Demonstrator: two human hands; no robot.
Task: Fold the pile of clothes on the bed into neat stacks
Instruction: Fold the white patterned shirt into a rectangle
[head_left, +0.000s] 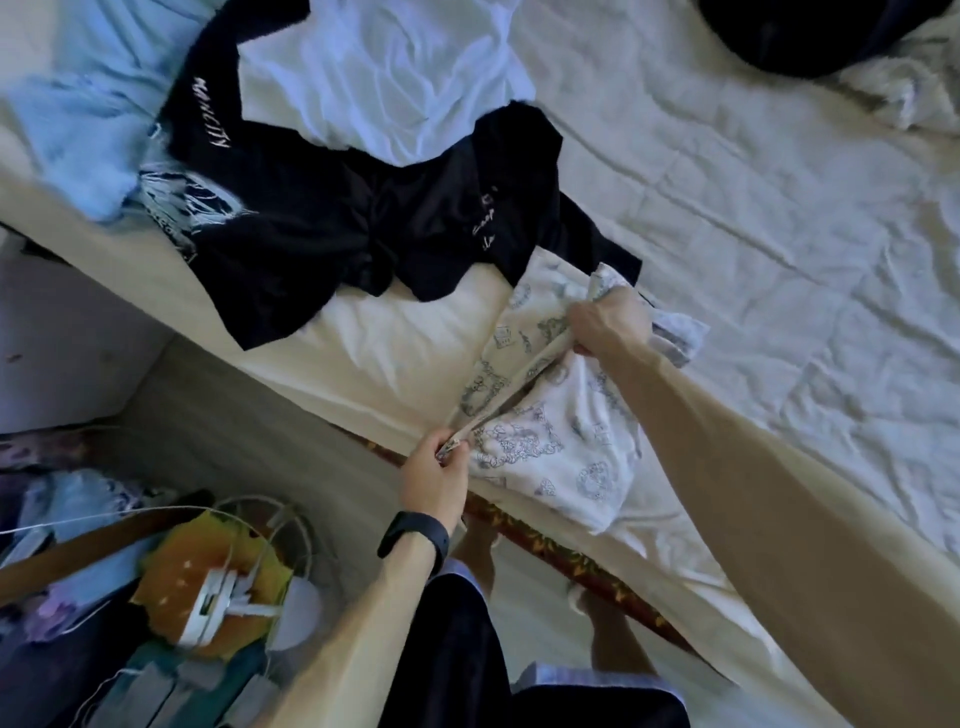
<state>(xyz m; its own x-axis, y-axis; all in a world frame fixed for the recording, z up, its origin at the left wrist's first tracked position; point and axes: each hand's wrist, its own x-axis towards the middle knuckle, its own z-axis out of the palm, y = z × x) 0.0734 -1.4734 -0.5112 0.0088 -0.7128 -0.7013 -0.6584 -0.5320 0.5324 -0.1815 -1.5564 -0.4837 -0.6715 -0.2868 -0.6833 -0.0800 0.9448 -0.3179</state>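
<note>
A white garment with a blue-grey print (558, 441) lies at the near edge of the bed (753, 218). My left hand (434, 475), with a black band on its wrist, pinches the near end of a folded edge of this garment. My right hand (608, 322) grips the far end of the same edge, so the fold is stretched between both hands. Behind them a black T-shirt with white lettering (332, 228) lies crumpled. A white garment (384, 78) rests past it, and a light blue garment (78, 119) sits at the far left.
A dark rounded object (810, 31) sits at the bed's far right corner beside bunched white bedding (904, 98). On the floor at lower left stands a wire basket (244, 587) with colourful items. My feet are by the patterned bed base (545, 545).
</note>
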